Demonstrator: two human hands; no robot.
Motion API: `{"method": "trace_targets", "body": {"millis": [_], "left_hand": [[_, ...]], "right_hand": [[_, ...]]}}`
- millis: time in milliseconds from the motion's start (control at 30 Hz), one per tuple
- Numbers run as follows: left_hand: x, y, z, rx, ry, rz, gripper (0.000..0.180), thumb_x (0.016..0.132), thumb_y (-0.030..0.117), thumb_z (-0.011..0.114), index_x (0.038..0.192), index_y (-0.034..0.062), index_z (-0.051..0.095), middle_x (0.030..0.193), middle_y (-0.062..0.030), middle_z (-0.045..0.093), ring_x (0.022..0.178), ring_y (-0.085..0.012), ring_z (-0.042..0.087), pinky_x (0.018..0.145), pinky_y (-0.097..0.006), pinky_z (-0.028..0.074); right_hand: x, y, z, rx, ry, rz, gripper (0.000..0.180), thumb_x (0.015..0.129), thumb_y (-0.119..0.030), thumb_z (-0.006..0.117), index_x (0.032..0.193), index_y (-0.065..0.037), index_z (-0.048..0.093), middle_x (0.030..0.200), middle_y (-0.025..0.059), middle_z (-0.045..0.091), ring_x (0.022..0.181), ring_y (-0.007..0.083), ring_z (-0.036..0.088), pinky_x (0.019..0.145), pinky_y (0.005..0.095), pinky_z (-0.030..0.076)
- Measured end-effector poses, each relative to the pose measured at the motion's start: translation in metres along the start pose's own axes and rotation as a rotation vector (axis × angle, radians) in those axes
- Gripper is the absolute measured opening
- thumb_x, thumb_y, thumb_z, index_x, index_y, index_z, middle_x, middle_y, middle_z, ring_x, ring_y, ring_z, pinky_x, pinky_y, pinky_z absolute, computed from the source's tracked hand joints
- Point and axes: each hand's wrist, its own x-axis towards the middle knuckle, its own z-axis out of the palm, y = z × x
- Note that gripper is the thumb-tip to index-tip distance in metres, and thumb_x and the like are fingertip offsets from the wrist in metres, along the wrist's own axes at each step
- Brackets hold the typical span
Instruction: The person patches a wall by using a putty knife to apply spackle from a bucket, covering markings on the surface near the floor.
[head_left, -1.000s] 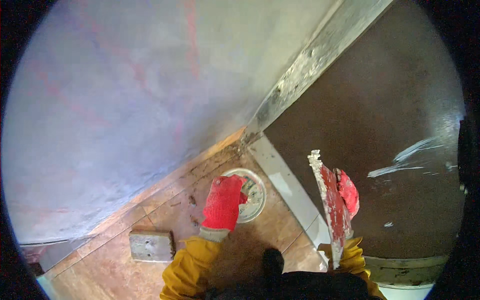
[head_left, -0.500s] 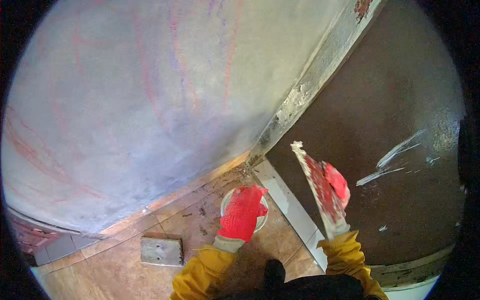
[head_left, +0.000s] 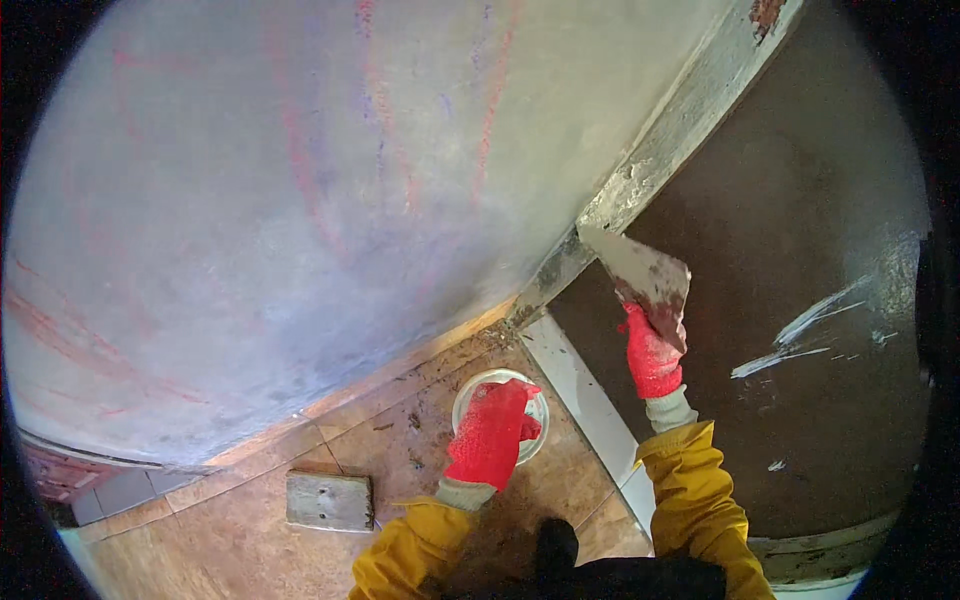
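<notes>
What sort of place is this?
Probably a building interior under renovation: a wall marked with coloured scrawls, a rough, patchy wall edge, and a smeared trowel in the right hand suggest it.

Red gloves [head_left: 490, 435], yellow sleeves [head_left: 685, 470], grey blade [head_left: 645, 268] blotched brown, pale wall [head_left: 230, 180] streaked red and purple

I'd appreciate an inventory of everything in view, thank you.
Smooth wall: 1, grey with coloured marks, upper left
Rough strip: 1, patchy grey, along wall's right edge
Smooth surface: 1, dark brown with white streaks, right
Tiled floor: 1, tan, lower left
Straight edging: 1, white, right of floor
Rectangular block: 1, grey, on floor
Round tub: 1, white-rimmed, lower centre
Flat tapered blade: 1, stained grey, right of centre
Clothing or footwear: unclear count, black, bottom edge
Left hand: 1, red-gloved, yellow-sleeved, over tub
Right hand: 1, red-gloved, yellow-sleeved, gripping blade
</notes>
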Motion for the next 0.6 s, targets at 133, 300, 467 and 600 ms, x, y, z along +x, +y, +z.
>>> {"method": "trace_targets", "body": {"millis": [133, 300, 467, 600], "left_hand": [[0.001, 0.001, 0.004, -0.125, -0.040, -0.107, 0.024, 0.087, 0.021, 0.038, 0.096, 0.0021, 0.050, 0.068, -0.0105, 0.058, 0.061, -0.0211, 0.057, 0.060, -0.035, 0.045], [0.004, 0.001, -0.001, 0.265, 0.012, 0.147, 0.019, 0.085, 0.017, 0.041, 0.094, 0.0025, 0.050, 0.068, -0.0089, 0.059, 0.062, -0.0218, 0.057, 0.061, -0.036, 0.044], [0.002, 0.000, -0.002, 0.213, -0.005, 0.134, 0.017, 0.081, 0.013, 0.047, 0.094, 0.0037, 0.051, 0.067, -0.0082, 0.059, 0.064, -0.0238, 0.056, 0.064, -0.037, 0.042], [0.002, 0.002, -0.001, 0.038, -0.004, 0.019, 0.018, 0.080, 0.013, 0.048, 0.095, 0.0049, 0.050, 0.069, -0.0082, 0.059, 0.067, -0.0250, 0.056, 0.067, -0.038, 0.041]], "right_hand": [[0.005, -0.031, 0.000, -0.057, 0.100, -0.084, 0.021, 0.074, -0.010, 0.065, 0.094, -0.004, 0.061, 0.073, 0.0066, 0.065, 0.061, 0.0143, 0.061, 0.056, 0.0262, 0.047], [0.013, -0.051, -0.004, -0.180, 0.106, -0.196, 0.020, 0.074, -0.011, 0.065, 0.093, -0.005, 0.063, 0.085, 0.0079, 0.066, 0.076, 0.0163, 0.063, 0.068, 0.0276, 0.047], [0.012, -0.064, -0.013, -0.245, 0.088, -0.250, 0.017, 0.074, -0.009, 0.063, 0.091, -0.003, 0.064, 0.099, 0.0111, 0.062, 0.086, 0.0187, 0.061, 0.071, 0.0283, 0.047], [0.004, -0.064, -0.012, 0.049, 0.044, -0.105, 0.028, 0.074, -0.005, 0.061, 0.102, 0.000, 0.058, 0.100, 0.0101, 0.061, 0.086, 0.0174, 0.060, 0.072, 0.0295, 0.047]]}}
